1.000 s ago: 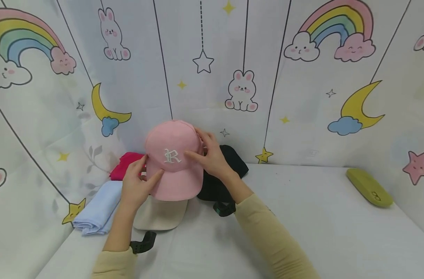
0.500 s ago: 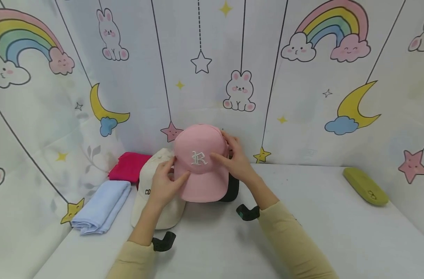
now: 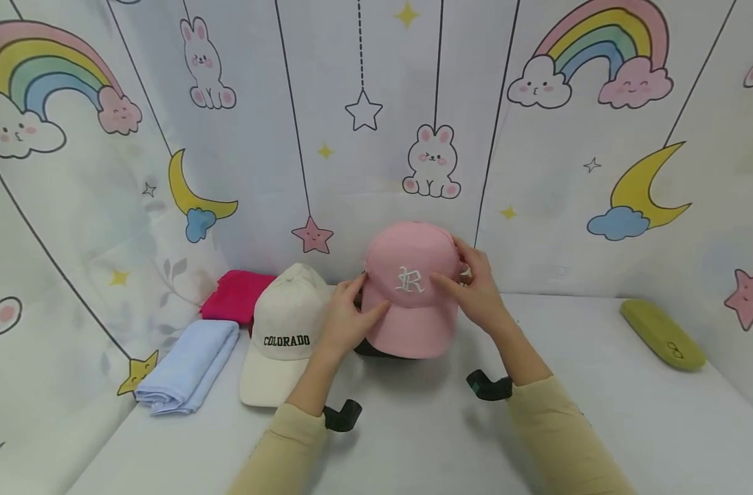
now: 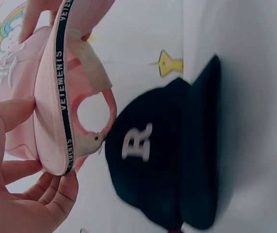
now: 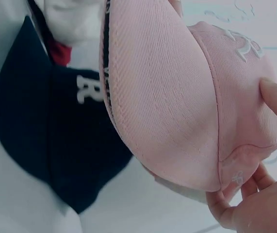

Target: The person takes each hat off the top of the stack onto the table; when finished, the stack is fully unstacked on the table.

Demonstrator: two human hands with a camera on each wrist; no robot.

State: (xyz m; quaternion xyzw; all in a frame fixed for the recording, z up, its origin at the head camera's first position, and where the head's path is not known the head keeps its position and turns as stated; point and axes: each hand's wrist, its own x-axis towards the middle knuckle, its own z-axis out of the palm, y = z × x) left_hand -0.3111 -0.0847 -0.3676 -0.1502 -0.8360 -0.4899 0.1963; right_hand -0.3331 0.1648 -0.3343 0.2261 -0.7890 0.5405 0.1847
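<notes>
While left hand (image 3: 344,315), right hand (image 3: 483,292) grip pink cap (image 3: 412,309), dark cap (image 4: 153,160) behind

The pink cap (image 3: 411,292) bears a white, ornate letter R on its front, and the dark band (image 4: 61,73) along its brim's edge repeats VETEMENTS in pale capitals. The dark cap (image 4: 165,155) carries a pale R, while the cream cap (image 3: 287,320) reads COLORADO in dark capitals. A small glasses symbol marks the green case (image 3: 657,330).
</notes>
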